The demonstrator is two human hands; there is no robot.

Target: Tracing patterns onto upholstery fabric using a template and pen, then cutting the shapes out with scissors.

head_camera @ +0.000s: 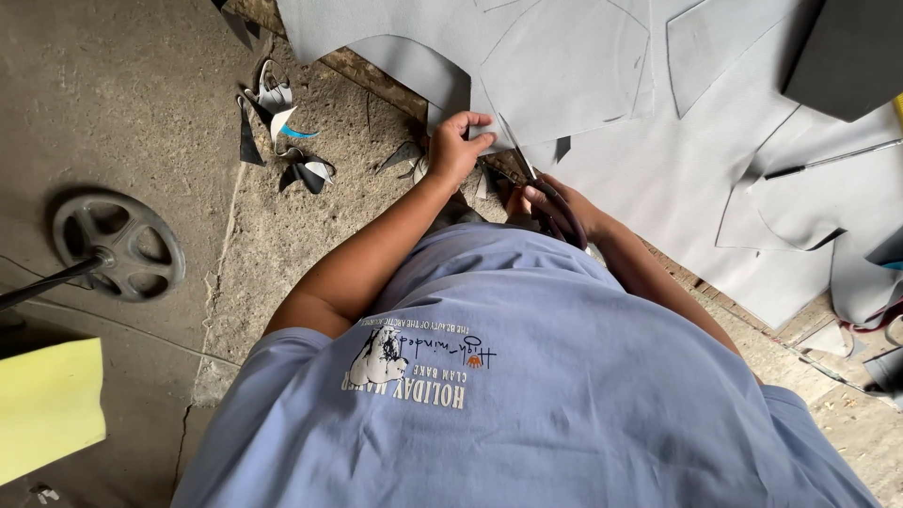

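Nearest the camera: light blue shirt (527,395) with a printed design, filling the lower frame. Beyond it, both bare forearms reaching toward the edge of the desk (376,80).

Left hand (458,146): grip closed on the edge of a grey sheet (564,71), thumb and fingers pinching the material just beside the cutting line. Right hand (555,207): grip closed through the dark handles of the scissors (527,174), blades pointing up and away, tip entered into the same grey sheet, close to the left fingers. Blade opening too narrow to judge.

Grey sheet lay flat at the near edge of the desk, overlapped by further grey cut pieces (809,198) with drawn outlines, spread to the right. Black pen (828,160) rested on those pieces, well apart from the hands. Dark foam block (851,52) noted at the upper right corner.

Concrete floor (113,94) to the left: dark and white offcuts (282,132) scattered near the desk edge. Spoked metal wheel (118,246) lay further left, with a dark rod across it. Yellow sheet (47,404) at the lower left edge.
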